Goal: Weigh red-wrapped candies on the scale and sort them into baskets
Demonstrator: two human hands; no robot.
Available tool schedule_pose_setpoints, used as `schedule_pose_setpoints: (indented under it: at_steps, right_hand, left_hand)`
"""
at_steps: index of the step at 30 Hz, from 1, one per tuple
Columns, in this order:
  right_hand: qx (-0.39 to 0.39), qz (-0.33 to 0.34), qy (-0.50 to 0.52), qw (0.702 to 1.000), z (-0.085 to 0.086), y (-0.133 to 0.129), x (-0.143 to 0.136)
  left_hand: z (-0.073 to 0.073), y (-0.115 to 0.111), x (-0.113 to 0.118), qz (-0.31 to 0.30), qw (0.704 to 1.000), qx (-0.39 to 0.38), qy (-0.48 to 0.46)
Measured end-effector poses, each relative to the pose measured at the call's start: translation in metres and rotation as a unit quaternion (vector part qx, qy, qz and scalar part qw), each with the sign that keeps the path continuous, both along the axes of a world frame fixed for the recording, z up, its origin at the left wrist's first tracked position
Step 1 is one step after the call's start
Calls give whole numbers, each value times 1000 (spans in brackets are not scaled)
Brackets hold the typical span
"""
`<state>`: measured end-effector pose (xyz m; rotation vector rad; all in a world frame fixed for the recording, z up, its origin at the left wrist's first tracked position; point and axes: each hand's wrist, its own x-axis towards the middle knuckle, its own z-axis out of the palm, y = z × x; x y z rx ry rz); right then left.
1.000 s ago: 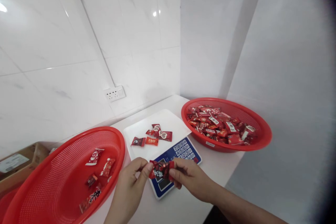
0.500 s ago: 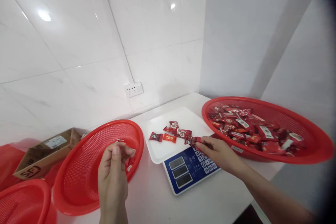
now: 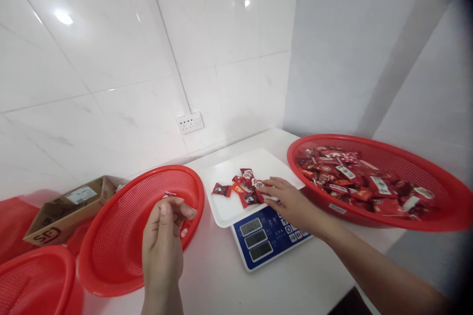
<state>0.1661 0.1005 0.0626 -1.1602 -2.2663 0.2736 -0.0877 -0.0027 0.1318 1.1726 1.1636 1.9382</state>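
My right hand point(image 3: 291, 202) is over the white tray point(image 3: 229, 214) of a digital scale, its fingers spread and touching or just above the packets. A dark red wrapped packet with a face printed on it point(image 3: 250, 199) lies by its fingertips. Beside it are an orange-red packet point(image 3: 238, 188), another dark red one point(image 3: 220, 190) and packets with cream lettering point(image 3: 247, 174). Loosely curled, my left hand point(image 3: 164, 236) hovers at the right side of a red mesh basket point(image 3: 118, 236), with nothing visible in its fingers. A few packets point(image 3: 185, 228) show behind it, partly hidden.
Right of the scale, a large red basket point(image 3: 443, 202) holds many similar packets. The blue scale panel point(image 3: 273, 236) faces me on the white table point(image 3: 295, 280). At left are a cardboard box point(image 3: 70, 211) and another red basket point(image 3: 33, 280). A wall socket point(image 3: 190, 123) is behind.
My right hand has let go of the dark red packet, which now lies on the tray against the others. Its fingers have spread. My left hand stays nearly still.
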Motion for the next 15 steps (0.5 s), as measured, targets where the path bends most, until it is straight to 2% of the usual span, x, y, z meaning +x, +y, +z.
schedule_pose_setpoints:
  at_steps: [4, 8, 12, 15]
  right_hand:
    - [-22, -16, -84, 996, -5, 5, -5]
    - [-36, -19, -113, 993, 4, 8, -17]
    - [-45, 30, -122, 991, 20, 4, -49]
    - [-34, 96, -150, 983, 24, 6, -75]
  left_hand:
    - [1, -1, -1, 2, 1000, -10, 3]
    - [0, -2, -2, -2, 1000, -11, 10]
    - [1, -4, -1, -1, 1000, -10, 18]
    - [4, -7, 1, 2, 999, -25, 24]
